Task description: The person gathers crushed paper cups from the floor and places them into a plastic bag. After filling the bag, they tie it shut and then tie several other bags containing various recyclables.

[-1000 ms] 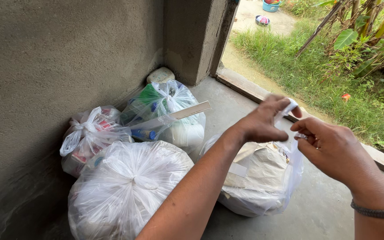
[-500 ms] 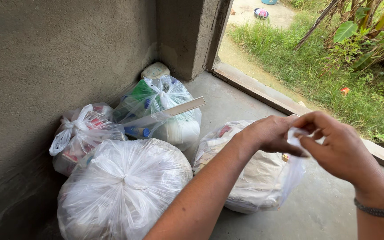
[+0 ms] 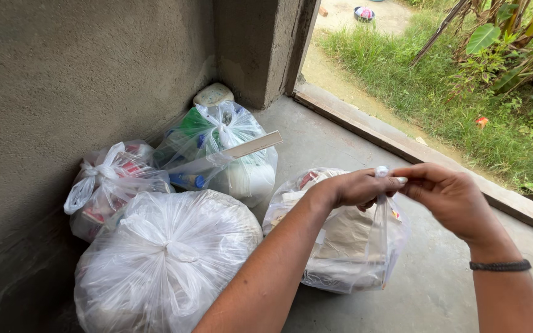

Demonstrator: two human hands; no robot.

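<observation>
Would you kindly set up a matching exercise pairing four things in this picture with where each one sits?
Things:
1. big knotted bag
2. bag with a flat strip
3. wristband
4. bag under the hands

Places:
A. on the right forearm
B. nearest the camera, by the wall
C. in the corner, beside the pillar
D. on the floor near the door sill, its neck pinched by the left hand and right hand

Pairs: 1-B, 2-C, 3-A, 4-D
</observation>
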